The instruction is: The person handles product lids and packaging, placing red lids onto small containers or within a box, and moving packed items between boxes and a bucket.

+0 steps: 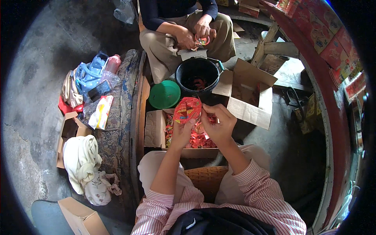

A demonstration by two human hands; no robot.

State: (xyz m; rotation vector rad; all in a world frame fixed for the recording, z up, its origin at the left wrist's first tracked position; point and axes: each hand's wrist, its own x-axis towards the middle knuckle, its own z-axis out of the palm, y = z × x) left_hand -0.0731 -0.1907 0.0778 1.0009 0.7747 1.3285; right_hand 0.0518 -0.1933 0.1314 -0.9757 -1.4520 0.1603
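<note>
My left hand (182,132) is closed on a red printed packet (188,110), held up in front of me. Close to the packet's right edge, my right hand (220,122) has its fingers pinched together; what they grip, if anything, is too small to make out. Below both hands stands an open cardboard box (155,129) full of small red wrapped packets (197,139). Just beyond it are a green plastic basin (165,94) and a black bucket (197,70) with reddish things at its bottom.
Across from me a seated person's hands (196,35) hold a small red-and-white item. Right of the bucket is an open cardboard carton (250,103). A patterned cushioned bench (117,133) on the left bears bags, a bottle and cloth. A red shelf edge (313,66) curves along the right.
</note>
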